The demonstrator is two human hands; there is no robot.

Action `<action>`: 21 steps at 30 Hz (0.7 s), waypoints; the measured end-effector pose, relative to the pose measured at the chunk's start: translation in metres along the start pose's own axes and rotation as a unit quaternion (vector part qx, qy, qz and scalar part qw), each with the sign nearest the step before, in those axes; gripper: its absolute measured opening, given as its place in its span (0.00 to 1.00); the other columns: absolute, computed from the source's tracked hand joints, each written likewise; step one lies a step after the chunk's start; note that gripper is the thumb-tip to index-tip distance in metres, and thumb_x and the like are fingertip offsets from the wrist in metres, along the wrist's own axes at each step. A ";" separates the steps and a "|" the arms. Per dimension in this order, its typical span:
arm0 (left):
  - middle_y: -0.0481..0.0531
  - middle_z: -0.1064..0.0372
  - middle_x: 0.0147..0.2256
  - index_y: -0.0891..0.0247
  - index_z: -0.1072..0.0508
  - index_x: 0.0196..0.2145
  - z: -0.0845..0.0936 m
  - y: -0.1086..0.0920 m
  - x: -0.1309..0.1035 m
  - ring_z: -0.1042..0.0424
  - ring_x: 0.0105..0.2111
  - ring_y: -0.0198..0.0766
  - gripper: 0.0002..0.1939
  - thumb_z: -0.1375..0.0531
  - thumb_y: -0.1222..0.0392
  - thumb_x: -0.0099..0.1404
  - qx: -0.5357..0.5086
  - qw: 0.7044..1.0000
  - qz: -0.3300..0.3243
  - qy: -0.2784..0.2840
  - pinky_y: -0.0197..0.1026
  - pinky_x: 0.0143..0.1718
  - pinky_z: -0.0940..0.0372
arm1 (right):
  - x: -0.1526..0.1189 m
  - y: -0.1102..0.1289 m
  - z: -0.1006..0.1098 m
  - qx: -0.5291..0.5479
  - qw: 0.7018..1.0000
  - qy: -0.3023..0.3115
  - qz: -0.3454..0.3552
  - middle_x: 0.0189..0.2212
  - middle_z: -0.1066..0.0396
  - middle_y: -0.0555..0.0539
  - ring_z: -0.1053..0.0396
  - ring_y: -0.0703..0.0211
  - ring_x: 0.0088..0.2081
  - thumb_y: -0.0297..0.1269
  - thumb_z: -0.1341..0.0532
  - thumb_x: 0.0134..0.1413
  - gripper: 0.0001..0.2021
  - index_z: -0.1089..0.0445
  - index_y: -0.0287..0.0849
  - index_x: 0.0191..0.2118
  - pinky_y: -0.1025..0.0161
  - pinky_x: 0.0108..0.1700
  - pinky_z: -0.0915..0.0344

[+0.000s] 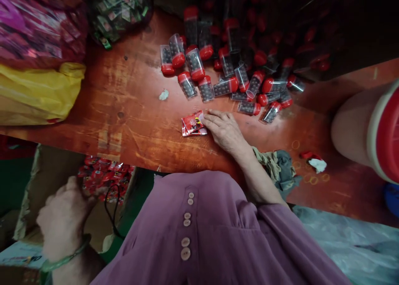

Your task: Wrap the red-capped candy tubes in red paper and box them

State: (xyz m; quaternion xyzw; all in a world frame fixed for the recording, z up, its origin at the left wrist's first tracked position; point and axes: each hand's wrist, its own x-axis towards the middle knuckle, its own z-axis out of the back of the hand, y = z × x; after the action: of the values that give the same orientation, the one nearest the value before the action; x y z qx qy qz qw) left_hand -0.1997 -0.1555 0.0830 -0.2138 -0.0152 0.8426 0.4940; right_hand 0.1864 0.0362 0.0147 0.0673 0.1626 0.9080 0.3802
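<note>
My right hand [226, 131] lies on the wooden table, fingers stretched out and close together. Its fingertips touch the right edge of a small overlapping stack of flat red packets [191, 122]; the thumb is hidden. Lower left, my left hand [65, 214], smeared by motion, is over an open cardboard box [33, 193] beside the table edge. Many shiny red packets [104, 173] fill the far part of that box. Whether the left fingers hold anything cannot be made out.
Clear tubes of dark balls with red caps [195, 62] lie heaped beyond my right hand. Filled bags [40, 94] stand at upper left. A red-lidded tub [355, 127] is on the right, near crumpled cloth [282, 168] and rubber bands [313, 180].
</note>
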 end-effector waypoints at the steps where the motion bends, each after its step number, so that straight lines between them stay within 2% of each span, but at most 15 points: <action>1: 0.47 0.35 0.18 0.56 0.27 0.32 -0.001 -0.011 0.000 0.30 0.21 0.47 0.15 0.35 0.43 0.57 0.052 0.997 -0.016 -0.045 0.40 0.21 0.49 | 0.001 -0.001 -0.003 -0.013 1.000 -0.002 0.010 0.54 0.26 0.39 0.35 0.46 0.58 0.29 0.49 0.67 0.17 0.31 0.40 0.57 0.49 0.52 0.40; 3: 0.56 0.24 0.35 0.58 0.26 0.45 -0.011 -0.045 0.004 0.23 0.37 0.53 0.16 0.42 0.47 0.67 0.064 0.989 -0.081 -0.103 0.45 0.30 0.37 | 0.001 0.000 -0.005 -0.043 0.998 -0.016 0.036 0.51 0.24 0.39 0.34 0.48 0.54 0.30 0.50 0.69 0.16 0.29 0.38 0.54 0.51 0.50 0.40; 4: 0.59 0.23 0.42 0.60 0.27 0.49 -0.021 -0.067 0.008 0.23 0.41 0.52 0.17 0.43 0.49 0.68 0.016 0.983 -0.143 -0.111 0.47 0.37 0.32 | 0.001 0.002 -0.006 -0.059 0.997 -0.026 0.050 0.49 0.23 0.39 0.33 0.49 0.53 0.30 0.50 0.69 0.16 0.29 0.38 0.53 0.51 0.50 0.41; 5: 0.58 0.22 0.43 0.60 0.26 0.48 -0.032 -0.089 0.014 0.22 0.42 0.50 0.16 0.41 0.49 0.67 -0.043 0.965 -0.209 -0.155 0.48 0.41 0.30 | 0.001 0.004 -0.005 -0.077 0.994 -0.036 0.061 0.47 0.23 0.39 0.33 0.49 0.51 0.30 0.50 0.69 0.16 0.28 0.37 0.52 0.52 0.49 0.41; 8: 0.60 0.26 0.52 0.62 0.28 0.53 -0.069 -0.153 0.035 0.25 0.51 0.46 0.17 0.40 0.57 0.68 -0.119 0.897 -0.408 -0.122 0.48 0.53 0.30 | 0.000 0.014 -0.001 -0.125 0.989 -0.047 0.071 0.43 0.23 0.39 0.34 0.50 0.48 0.30 0.50 0.69 0.15 0.27 0.35 0.48 0.52 0.49 0.43; 11: 0.64 0.31 0.58 0.67 0.30 0.56 -0.096 -0.197 0.053 0.33 0.60 0.49 0.18 0.44 0.61 0.70 -0.120 0.861 -0.486 -0.094 0.51 0.61 0.35 | 0.000 0.027 0.003 -0.149 0.986 -0.038 0.062 0.39 0.24 0.40 0.35 0.51 0.44 0.29 0.50 0.69 0.14 0.26 0.36 0.43 0.52 0.50 0.43; 13: 0.64 0.32 0.58 0.67 0.29 0.55 -0.105 -0.209 0.061 0.35 0.62 0.49 0.17 0.46 0.64 0.71 -0.105 0.854 -0.502 -0.087 0.54 0.62 0.38 | 0.000 0.033 0.006 -0.155 0.986 -0.034 0.052 0.36 0.25 0.41 0.35 0.52 0.42 0.29 0.51 0.69 0.15 0.26 0.36 0.41 0.52 0.50 0.44; 16: 0.61 0.28 0.55 0.64 0.25 0.50 -0.108 -0.210 0.069 0.33 0.59 0.49 0.16 0.48 0.68 0.70 -0.078 0.844 -0.522 -0.099 0.56 0.60 0.38 | -0.003 0.037 0.013 -0.131 0.990 -0.025 0.040 0.33 0.26 0.43 0.36 0.53 0.39 0.28 0.51 0.69 0.15 0.27 0.37 0.39 0.54 0.48 0.43; 19: 0.59 0.23 0.47 0.64 0.22 0.42 -0.107 -0.207 0.072 0.29 0.50 0.48 0.12 0.46 0.68 0.68 -0.061 0.833 -0.532 -0.138 0.51 0.50 0.33 | -0.010 0.028 0.027 -0.076 0.997 -0.005 0.008 0.35 0.26 0.44 0.37 0.53 0.38 0.34 0.47 0.68 0.12 0.27 0.38 0.40 0.55 0.45 0.42; 21: 0.56 0.22 0.39 0.64 0.23 0.36 -0.106 -0.208 0.074 0.29 0.41 0.44 0.10 0.45 0.68 0.68 -0.057 0.829 -0.533 -0.156 0.46 0.42 0.34 | -0.015 0.014 0.038 -0.061 0.996 0.004 -0.061 0.36 0.26 0.42 0.36 0.52 0.40 0.38 0.45 0.67 0.11 0.28 0.38 0.41 0.54 0.45 0.41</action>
State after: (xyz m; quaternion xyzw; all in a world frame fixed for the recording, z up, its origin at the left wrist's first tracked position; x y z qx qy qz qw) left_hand -0.0194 -0.0072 0.0105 -0.0659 -0.2517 0.4677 0.8447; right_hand 0.1973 0.0253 0.0550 0.0301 0.1122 0.8917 0.4374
